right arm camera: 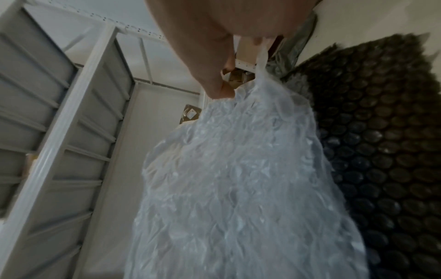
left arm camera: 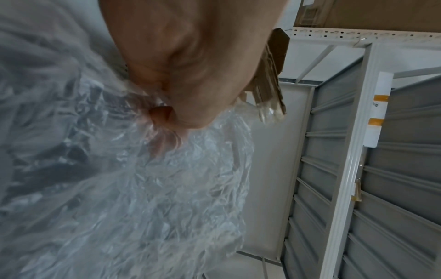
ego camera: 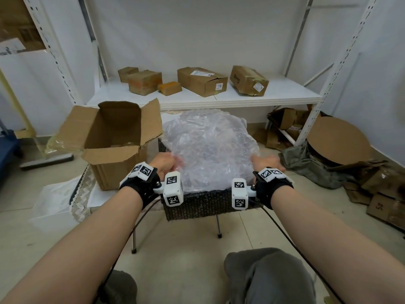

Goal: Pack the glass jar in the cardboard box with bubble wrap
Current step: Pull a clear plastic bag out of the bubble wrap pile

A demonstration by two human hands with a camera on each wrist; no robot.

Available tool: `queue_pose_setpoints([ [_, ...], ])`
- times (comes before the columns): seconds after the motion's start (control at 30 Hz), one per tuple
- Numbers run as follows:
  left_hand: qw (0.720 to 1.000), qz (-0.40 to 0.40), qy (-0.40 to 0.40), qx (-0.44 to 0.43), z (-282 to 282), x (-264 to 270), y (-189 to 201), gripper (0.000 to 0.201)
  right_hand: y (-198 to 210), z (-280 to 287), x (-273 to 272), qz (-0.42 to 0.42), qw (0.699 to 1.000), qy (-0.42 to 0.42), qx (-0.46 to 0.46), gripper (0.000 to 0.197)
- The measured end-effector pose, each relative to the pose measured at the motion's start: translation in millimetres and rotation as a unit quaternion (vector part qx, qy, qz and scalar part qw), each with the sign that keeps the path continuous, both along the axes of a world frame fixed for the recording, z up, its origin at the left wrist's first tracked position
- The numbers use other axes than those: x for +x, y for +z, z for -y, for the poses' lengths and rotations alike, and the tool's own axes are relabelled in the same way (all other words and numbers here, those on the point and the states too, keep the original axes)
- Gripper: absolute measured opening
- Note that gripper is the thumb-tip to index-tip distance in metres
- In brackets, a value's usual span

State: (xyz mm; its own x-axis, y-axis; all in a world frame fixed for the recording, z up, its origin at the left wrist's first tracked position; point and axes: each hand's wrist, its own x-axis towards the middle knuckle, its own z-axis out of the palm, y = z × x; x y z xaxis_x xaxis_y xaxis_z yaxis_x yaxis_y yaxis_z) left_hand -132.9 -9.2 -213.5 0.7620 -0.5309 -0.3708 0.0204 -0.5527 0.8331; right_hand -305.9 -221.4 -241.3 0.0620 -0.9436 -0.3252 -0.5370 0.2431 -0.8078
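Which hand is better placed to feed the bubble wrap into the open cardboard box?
Left, probably. The left hand pinches the bubble wrap on the side nearest the cardboard box; the right hand grips the far edge.

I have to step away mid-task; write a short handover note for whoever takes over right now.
Left hand: pinches the left edge of the crumpled clear bubble wrap sheet.
Right hand: pinches its right edge.
The sheet is held up over the dark bubble-textured stool top.
The open brown cardboard box stands to the left, flaps up.
Glass jar: not visible in any view.
Done: wrap picked up.
Left: find the jar, wrap it, place it in the box.
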Motion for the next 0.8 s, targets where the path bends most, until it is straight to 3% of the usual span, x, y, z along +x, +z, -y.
queue_pose_setpoints([
  [0.07, 1.0, -0.008, 0.004, -0.008, -1.7, 0.0, -4.7, 0.024, -14.1, 11.3, 1.0, 0.016, 0.998, 0.0, 0.056, 0.087],
  [0.13, 1.0, -0.023, 0.005, -0.013, -2.5, -0.2, -6.4, 0.024, -42.8, 35.9, 3.6, 0.01, 0.996, 0.007, 0.087, 0.092],
  [0.2, 0.999, -0.038, 0.004, -0.018, -2.0, 0.4, -8.3, 0.023, -48.9, 38.0, 0.5, 0.032, 0.993, 0.023, 0.114, 0.079],
  [0.27, 0.998, -0.056, -0.004, -0.027, -0.9, 0.0, -9.0, 0.029, -42.7, 30.3, -1.9, 0.111, 0.985, 0.047, 0.122, 0.054],
  [0.33, 0.997, -0.07, -0.012, -0.043, 0.3, -0.9, -8.7, 0.028, -53.0, 43.4, 4.1, 0.144, 0.983, 0.012, 0.116, 0.062],
  [0.4, 0.995, -0.078, -0.02, -0.062, 1.3, -4.2, -6.8, 0.026, -35.3, 29.5, 6.6, 0.148, 0.98, -0.053, 0.124, 0.072],
  [0.5, 0.992, -0.083, -0.021, -0.088, 1.5, -12.1, -1.4, 0.02, 5.4, -11.4, -3.8, 0.164, 0.982, -0.038, 0.085, 0.029],
  [0.57, 0.992, -0.074, -0.025, -0.097, 1.5, -17.0, 2.3, 0.02, 4.5, -10.7, -6.3, 0.227, 0.972, -0.051, 0.043, 0.033],
  [0.67, 0.99, -0.068, -0.01, -0.127, 3.4, -19.6, 3.2, 0.03, 8.9, -14.0, -2.4, 0.255, 0.958, -0.135, 0.001, 0.042],
  [0.8, 0.981, -0.089, 0.042, -0.168, 5.6, -21.7, 1.6, 0.035, 14.6, -24.0, 1.9, 0.34, 0.932, -0.123, 0.013, 0.036],
])
